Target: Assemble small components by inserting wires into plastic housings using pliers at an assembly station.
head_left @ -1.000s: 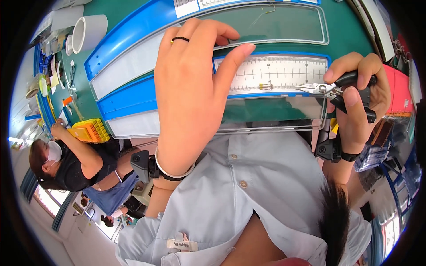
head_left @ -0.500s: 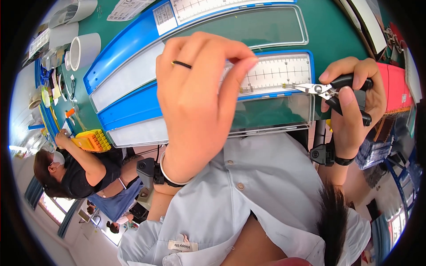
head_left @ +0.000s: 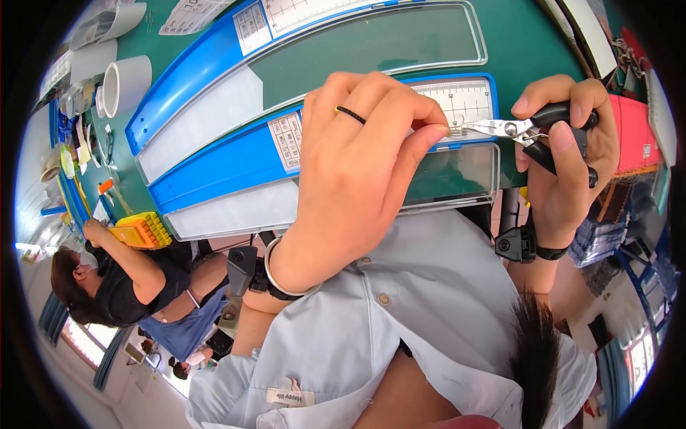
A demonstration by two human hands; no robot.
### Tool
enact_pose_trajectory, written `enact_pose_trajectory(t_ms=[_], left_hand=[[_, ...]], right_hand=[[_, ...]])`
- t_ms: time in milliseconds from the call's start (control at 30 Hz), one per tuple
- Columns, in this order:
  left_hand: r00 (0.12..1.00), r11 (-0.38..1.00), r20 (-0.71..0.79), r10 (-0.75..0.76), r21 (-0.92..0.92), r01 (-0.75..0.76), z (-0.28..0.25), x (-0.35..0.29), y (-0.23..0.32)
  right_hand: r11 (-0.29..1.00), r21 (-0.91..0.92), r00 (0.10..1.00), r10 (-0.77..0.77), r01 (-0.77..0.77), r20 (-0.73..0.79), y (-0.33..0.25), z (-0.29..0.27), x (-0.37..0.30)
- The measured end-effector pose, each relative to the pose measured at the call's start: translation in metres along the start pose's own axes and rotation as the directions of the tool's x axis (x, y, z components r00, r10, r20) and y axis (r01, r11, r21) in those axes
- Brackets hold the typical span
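Pliers [head_left: 516, 129] gripped in right hand [head_left: 568, 161]; left hand [head_left: 357, 171] pinches something hidden at their tips.

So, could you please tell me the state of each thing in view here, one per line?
Left hand: fingers curled, fingertips pinching something too small to make out at the plier tips.
Right hand: closed around the plier handles.
Pliers: held level, tips pointing at the left fingertips.
Blue tray: lying flat under a clear cover.
White cup: tipped on its side.
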State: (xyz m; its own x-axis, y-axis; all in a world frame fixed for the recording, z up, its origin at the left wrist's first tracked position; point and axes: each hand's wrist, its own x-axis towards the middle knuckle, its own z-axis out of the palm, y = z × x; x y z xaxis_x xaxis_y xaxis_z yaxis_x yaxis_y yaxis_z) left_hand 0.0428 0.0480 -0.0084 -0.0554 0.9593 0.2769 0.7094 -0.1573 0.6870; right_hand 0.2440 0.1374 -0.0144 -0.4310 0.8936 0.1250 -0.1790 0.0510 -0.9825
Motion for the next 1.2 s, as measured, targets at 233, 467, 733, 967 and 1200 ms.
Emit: enact_pose_trajectory(t_ms=[233, 467, 733, 967, 1200], left_hand=[[1.000, 1.000, 0.004, 0.003, -0.015, -0.003, -0.002, -0.002, -0.002], [0.997, 0.998, 0.061, 0.051, 0.030, -0.053, -0.009, -0.007, -0.010], [0.990, 0.973, 0.134, 0.033, 0.221, -0.062, -0.019, -0.027, 0.005], [0.963, 0.941, -0.109, 0.246, 0.266, -0.210, -0.011, -0.054, -0.004], [0.950, 0.933, 0.103, 0.296, 0.182, -0.310, -0.034, -0.078, -0.016]], right_hand=[[0.998, -0.061, 1.000, -0.010, 0.009, -0.003, -0.001, 0.003, -0.001], [0.995, -0.097, 1.000, -0.021, 0.021, -0.007, -0.001, 0.009, 0.000], [0.998, -0.058, 1.000, 0.008, -0.009, -0.030, 0.001, -0.013, -0.005], [0.989, -0.129, 0.995, 0.070, -0.078, -0.068, 0.006, -0.021, -0.011], [0.975, -0.222, 0.994, 0.045, -0.022, 0.100, 0.010, -0.015, -0.008]])
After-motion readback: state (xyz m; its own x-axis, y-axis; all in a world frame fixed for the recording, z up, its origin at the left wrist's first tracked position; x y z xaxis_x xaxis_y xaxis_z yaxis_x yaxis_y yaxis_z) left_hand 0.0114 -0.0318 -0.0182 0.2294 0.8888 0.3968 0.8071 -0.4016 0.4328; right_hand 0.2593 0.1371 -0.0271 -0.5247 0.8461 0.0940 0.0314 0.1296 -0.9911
